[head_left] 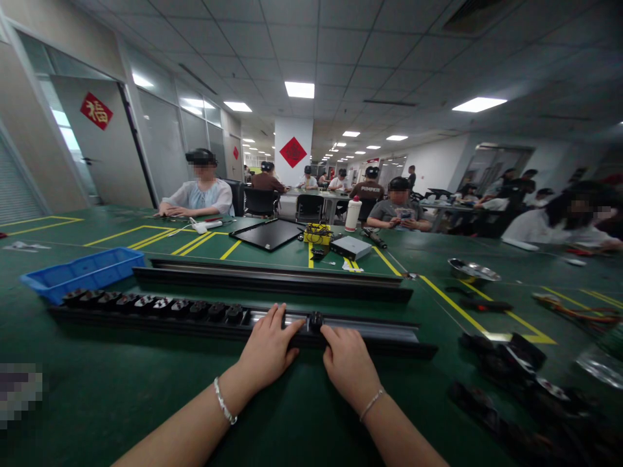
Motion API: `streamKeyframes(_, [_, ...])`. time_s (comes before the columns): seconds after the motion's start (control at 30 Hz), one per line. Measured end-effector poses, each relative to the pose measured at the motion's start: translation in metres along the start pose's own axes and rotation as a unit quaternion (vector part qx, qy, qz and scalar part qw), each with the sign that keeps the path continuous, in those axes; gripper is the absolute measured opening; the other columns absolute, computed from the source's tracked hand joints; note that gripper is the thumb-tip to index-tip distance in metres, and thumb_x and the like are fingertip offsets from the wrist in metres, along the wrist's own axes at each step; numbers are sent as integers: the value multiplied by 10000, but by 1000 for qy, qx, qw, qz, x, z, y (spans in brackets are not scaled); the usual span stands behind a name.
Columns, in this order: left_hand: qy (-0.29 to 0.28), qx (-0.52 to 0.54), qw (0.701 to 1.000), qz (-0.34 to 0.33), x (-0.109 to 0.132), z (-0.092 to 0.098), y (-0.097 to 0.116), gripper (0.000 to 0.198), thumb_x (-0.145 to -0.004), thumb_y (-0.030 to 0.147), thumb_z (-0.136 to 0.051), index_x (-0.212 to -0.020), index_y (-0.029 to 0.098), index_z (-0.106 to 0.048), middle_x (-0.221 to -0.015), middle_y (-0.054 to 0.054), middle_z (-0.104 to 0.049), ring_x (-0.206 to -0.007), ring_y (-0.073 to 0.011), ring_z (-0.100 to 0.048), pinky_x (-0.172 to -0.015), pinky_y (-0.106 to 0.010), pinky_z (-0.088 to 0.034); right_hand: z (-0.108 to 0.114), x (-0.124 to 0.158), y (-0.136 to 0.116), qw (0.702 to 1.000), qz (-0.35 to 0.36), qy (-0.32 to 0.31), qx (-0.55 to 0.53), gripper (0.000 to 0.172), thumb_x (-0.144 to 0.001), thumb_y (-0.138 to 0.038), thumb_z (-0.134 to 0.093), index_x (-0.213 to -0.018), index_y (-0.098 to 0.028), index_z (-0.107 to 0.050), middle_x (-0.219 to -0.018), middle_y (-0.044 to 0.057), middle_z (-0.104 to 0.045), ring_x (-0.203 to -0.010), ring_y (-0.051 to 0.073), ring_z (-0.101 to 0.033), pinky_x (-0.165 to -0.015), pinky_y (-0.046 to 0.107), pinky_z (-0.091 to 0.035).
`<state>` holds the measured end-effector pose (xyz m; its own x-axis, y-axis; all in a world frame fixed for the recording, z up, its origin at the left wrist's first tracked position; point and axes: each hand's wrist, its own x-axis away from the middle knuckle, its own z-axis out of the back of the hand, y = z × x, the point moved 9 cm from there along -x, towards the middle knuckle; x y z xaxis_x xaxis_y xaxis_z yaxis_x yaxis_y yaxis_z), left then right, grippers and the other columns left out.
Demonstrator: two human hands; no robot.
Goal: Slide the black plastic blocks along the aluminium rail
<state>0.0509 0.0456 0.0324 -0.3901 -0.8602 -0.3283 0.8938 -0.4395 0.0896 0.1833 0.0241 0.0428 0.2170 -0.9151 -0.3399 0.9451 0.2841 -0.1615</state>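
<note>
A long black rail (379,332) lies across the green table in front of me, with several black socket modules (146,303) seated along its left part. My left hand (267,347) rests on the rail, fingers stretched flat over it. My right hand (348,363) sits just to its right, fingers curled at the rail's edge beside one small black module (316,320) that stands alone between the two hands. Whether the right fingers grip that module is hidden.
A second black rail (272,280) lies parallel behind. A blue tray (82,272) stands at the left, loose black parts (516,379) at the right, a metal bowl (473,269) beyond. Other people sit at the far side and at tables behind.
</note>
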Motion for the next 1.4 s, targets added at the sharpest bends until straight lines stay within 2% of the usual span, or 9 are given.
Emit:
streamKeyframes(0.23, [-9, -4, 1000, -2, -1, -3, -1, 651, -748, 287, -617, -1337, 395, -364, -1471, -68, -310, -1349, -326, -263, -1029, -488, -318, -1, 0, 1, 1000, 5, -3, 10, 344, -807, -101, -433, -1084, -230, -592, -933, 42, -618, -917, 169, -517, -864, 288, -322])
streamKeyframes(0.4, [-17, -10, 1000, -2, -2, -5, -1, 648, -752, 289, -611, -1334, 423, -359, -1474, -45, -315, -1353, -322, -254, -1030, -494, -310, -1, 0, 1, 1000, 1, 2, 8, 271, -809, -106, -438, -997, -213, -603, -912, 40, -614, -902, 168, -516, -852, 285, -326])
streamKeyframes(0.57, [-21, -24, 1000, 0, -2, -5, -1, 649, -760, 300, -601, -1339, 437, -343, -1475, -49, -315, -1350, -335, -256, -1018, -511, -305, 0, 0, 0, 1000, 1, 5, 14, 273, -816, -103, -429, -1003, -209, -597, -905, 46, -614, -901, 170, -516, -849, 286, -327])
streamKeyframes(0.73, [-29, -27, 999, 1, -3, -5, 1, 659, -759, 286, -595, -1346, 434, -333, -1466, -80, -329, -1341, -358, -268, -997, -524, -311, 1, 0, 0, 1000, -3, 15, 8, 251, -804, -101, -427, -965, -202, -591, -894, 43, -614, -883, 176, -517, -862, 295, -332])
streamKeyframes(0.83, [-33, -27, 999, 6, -3, -4, 1, 655, -756, 284, -597, -1341, 434, -342, -1471, -70, -323, -1342, -348, -270, -1004, -528, -297, -2, 0, 0, 1000, -8, 14, 10, 244, -799, -116, -439, -975, -197, -586, -925, 51, -624, -916, 181, -528, -927, 319, -314])
streamKeyframes(1.0, [-39, -27, 999, 10, -4, -3, 3, 629, -762, 295, -585, -1329, 443, -356, -1471, -57, -326, -1342, -342, -273, -1003, -531, -295, -2, 3, 2, 999, -20, 39, 9, 431, -798, -143, -442, -1223, -178, -505, -1191, 95, -575, -1091, 197, -502, -1042, 368, -244])
streamKeyframes(1.13, [-33, -29, 999, 4, -4, -3, 4, 632, -757, 290, -587, -1328, 439, -360, -1457, -75, -348, -1332, -376, -277, -982, -562, -303, -3, 5, -3, 999, 2, 40, 18, 611, -792, -137, -443, -1370, -319, -369, -1402, 76, -406, -1222, 218, -416, -1032, 416, -257])
streamKeyframes(1.23, [-18, -33, 999, -2, -3, -3, 5, 589, -763, 307, -583, -1311, 421, -398, -1455, -78, -350, -1331, -386, -271, -980, -568, -299, -8, 6, -7, 999, 19, 15, 26, 651, -783, -139, -461, -1368, -403, -347, -1437, 56, -364, -1264, 226, -373, -1044, 470, -209])
streamKeyframes(1.4, [-7, -37, 999, -7, -3, -5, 6, 612, -759, 310, -586, -1322, 425, -376, -1454, -74, -348, -1328, -383, -277, -987, -562, -290, -12, 6, -5, 999, 18, -7, 27, 636, -783, -137, -462, -1358, -394, -370, -1428, 48, -387, -1270, 208, -366, -1055, 457, -183])
